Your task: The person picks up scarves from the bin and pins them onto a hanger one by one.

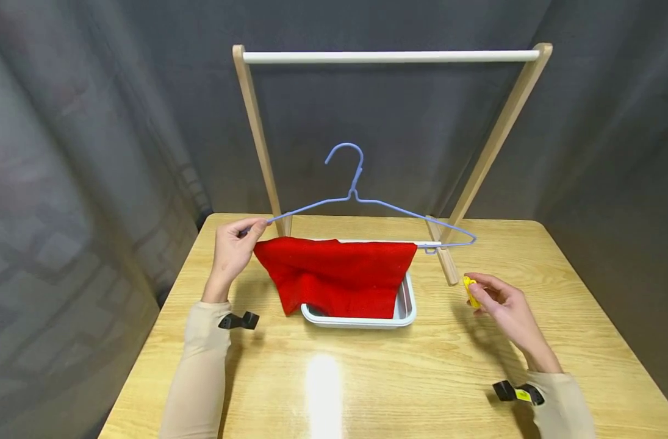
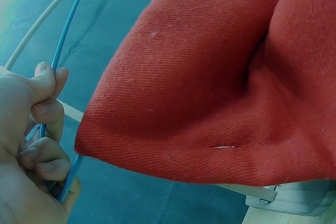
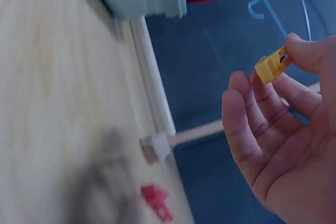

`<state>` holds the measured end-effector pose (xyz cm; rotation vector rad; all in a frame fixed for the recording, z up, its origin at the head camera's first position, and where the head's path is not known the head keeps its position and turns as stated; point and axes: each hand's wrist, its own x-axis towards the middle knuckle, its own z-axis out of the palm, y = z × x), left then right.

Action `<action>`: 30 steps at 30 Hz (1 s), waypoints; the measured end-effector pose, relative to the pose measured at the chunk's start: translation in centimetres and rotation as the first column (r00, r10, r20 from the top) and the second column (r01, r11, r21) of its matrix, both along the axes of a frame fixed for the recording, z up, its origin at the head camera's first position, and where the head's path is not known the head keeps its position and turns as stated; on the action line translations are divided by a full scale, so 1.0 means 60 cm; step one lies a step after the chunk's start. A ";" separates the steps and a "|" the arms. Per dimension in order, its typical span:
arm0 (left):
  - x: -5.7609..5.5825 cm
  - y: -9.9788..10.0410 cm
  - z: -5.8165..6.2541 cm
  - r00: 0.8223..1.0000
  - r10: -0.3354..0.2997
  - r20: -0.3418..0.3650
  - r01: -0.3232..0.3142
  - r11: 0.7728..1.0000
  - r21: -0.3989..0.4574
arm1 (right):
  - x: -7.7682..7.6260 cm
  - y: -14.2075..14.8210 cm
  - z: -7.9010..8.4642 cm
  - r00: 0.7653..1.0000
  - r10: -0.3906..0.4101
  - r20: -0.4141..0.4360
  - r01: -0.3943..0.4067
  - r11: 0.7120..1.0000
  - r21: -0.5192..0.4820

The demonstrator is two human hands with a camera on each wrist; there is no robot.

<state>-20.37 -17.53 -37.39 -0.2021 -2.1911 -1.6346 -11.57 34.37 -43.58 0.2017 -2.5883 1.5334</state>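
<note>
My left hand [image 1: 233, 251] grips the left end of a blue wire hanger [image 1: 391, 206], its fingers wrapped round the wire in the left wrist view. A red cloth [image 1: 347, 277] is draped over the hanger's lower bar, and its left corner [image 2: 97, 135] hangs just beside my left fingers. Between thumb and fingertips, my right hand [image 1: 506, 311] pinches a small yellow clothespin [image 3: 270, 66], held off to the right of the hanger's right end. The cloth covers much of a pale basin [image 1: 407, 305] behind and below it.
A rack with wooden posts [image 1: 493, 146] and a white crossbar [image 1: 388, 57] stands at the table's [image 1: 257, 390] back. Its right foot [image 1: 448, 267] reaches forward near my right hand. In the right wrist view a pink clip [image 3: 156, 202] lies on the table. Grey curtains [image 1: 119, 152] surround everything.
</note>
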 end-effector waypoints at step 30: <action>-0.008 0.000 -0.002 1.000 0.006 -0.004 -0.006 1.000 -0.013 | -0.080 -0.148 0.092 0.922 -0.055 -0.384 0.023 0.996 -0.088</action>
